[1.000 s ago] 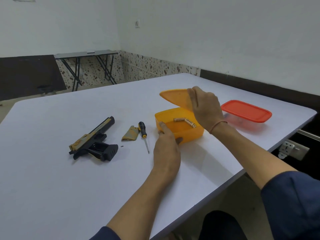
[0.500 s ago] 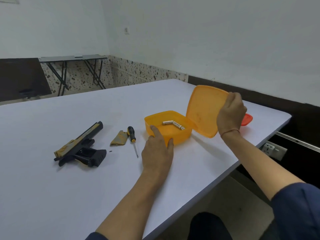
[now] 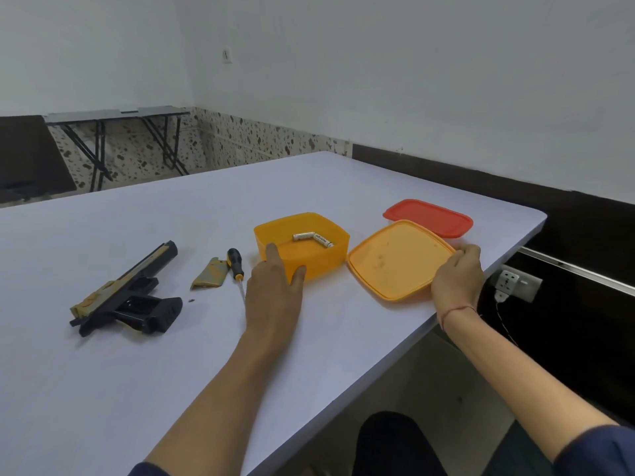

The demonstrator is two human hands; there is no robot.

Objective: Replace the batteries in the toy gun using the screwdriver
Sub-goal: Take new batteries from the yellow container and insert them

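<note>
Status | our left grip (image 3: pixel 275 286) grasps the orange box (image 3: pixel 323 262) wall | our right grip (image 3: pixel 455 278) grasps the lid (image 3: pixel 395 262), flat on the surface (image 3: pixel 171 355)

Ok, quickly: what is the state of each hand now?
Left hand: holds the box by its near corner.
Right hand: grips the lid at its edge.
</note>
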